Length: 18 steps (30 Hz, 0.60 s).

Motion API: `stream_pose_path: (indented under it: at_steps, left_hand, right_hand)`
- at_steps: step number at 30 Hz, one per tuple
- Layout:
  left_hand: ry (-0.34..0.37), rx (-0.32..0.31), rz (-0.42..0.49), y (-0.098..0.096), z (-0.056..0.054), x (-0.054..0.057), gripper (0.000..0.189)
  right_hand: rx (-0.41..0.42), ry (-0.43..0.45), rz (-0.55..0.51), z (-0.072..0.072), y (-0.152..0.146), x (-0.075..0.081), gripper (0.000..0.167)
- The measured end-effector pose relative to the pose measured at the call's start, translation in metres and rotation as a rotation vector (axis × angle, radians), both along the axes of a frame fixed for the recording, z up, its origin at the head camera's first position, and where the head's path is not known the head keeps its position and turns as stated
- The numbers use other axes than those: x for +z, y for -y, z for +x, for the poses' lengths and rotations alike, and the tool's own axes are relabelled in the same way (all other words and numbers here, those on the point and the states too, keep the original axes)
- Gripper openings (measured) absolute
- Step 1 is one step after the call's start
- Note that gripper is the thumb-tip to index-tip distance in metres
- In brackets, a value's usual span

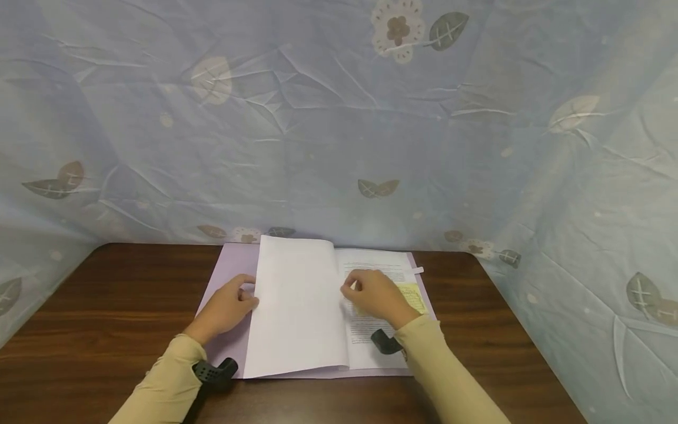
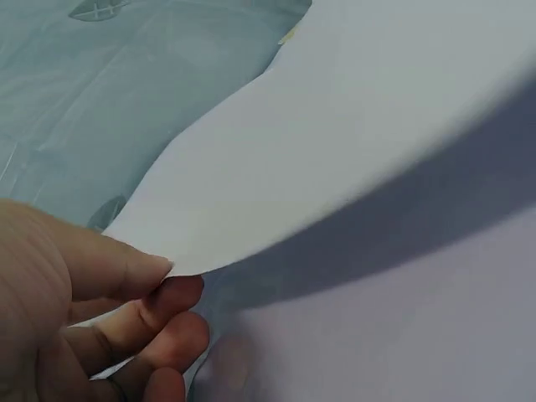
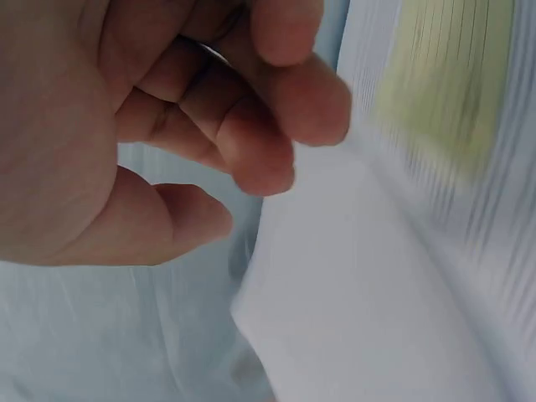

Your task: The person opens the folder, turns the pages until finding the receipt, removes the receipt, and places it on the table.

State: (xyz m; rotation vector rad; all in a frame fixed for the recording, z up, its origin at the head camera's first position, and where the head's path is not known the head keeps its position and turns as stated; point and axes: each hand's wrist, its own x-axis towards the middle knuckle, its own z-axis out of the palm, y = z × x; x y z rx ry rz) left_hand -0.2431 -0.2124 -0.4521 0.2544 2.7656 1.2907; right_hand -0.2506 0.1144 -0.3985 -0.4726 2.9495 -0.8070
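Observation:
A lilac folder [image 1: 238,256] lies spread on the table, with a stack of white pages in it. One blank white page [image 1: 296,306] is lifted and bowed over toward the left side. My left hand [image 1: 226,309] pinches this page's left edge between thumb and fingertips, clearly seen in the left wrist view. Above the printed page [image 1: 365,338] on the right is my right hand [image 1: 377,297], its fingers loosely bent and the thumb apart from them. Nothing is held there. Partly behind that hand, a yellow sticky note [image 1: 412,297] with handwriting sits on the printed page.
A small white tab [image 1: 418,270] sticks out past the folder's right side. The dark wooden table [image 1: 106,330] reaches around the folder. A pale blue cloth [image 1: 318,147] with leaf prints hangs behind and at the sides.

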Motion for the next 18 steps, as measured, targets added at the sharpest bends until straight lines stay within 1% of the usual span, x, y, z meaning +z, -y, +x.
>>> stream_pose_path:
  at_steps: [2, 4, 5, 7, 10, 11, 13, 18]
  left_hand:
    - [0.005, 0.001, 0.01, 0.001, 0.0, -0.001, 0.06]
    - [-0.005, -0.011, 0.023, 0.002, -0.001, -0.001, 0.067]
    - [-0.017, -0.017, 0.027, 0.003, -0.001, -0.002, 0.066]
    - [-0.06, -0.028, 0.009, 0.004, -0.002, -0.004, 0.053]
    - [-0.136, -0.044, -0.046, 0.005, -0.004, -0.006, 0.022]
    - [-0.159, -0.049, -0.068, 0.005, -0.004, -0.007, 0.016]
    - [-0.179, -0.053, -0.099, 0.004, -0.004, -0.007, 0.016]
    - [-0.16, -0.066, -0.109, 0.003, -0.002, -0.007, 0.018]
  right_hand:
    - [-0.038, 0.028, -0.075, -0.003, -0.025, 0.0, 0.015]
    - [-0.084, 0.059, -0.141, -0.005, -0.049, -0.003, 0.018]
    - [-0.111, 0.073, -0.167, -0.006, -0.061, -0.005, 0.019]
    - [-0.167, 0.069, -0.184, -0.006, -0.082, -0.009, 0.021]
    - [-0.232, 0.044, -0.147, -0.004, -0.107, -0.016, 0.023]
    - [-0.251, 0.036, -0.126, -0.003, -0.114, -0.019, 0.023]
    - [-0.278, 0.033, -0.084, -0.001, -0.124, -0.025, 0.026]
    - [-0.336, 0.098, -0.004, 0.0, -0.138, -0.036, 0.04]
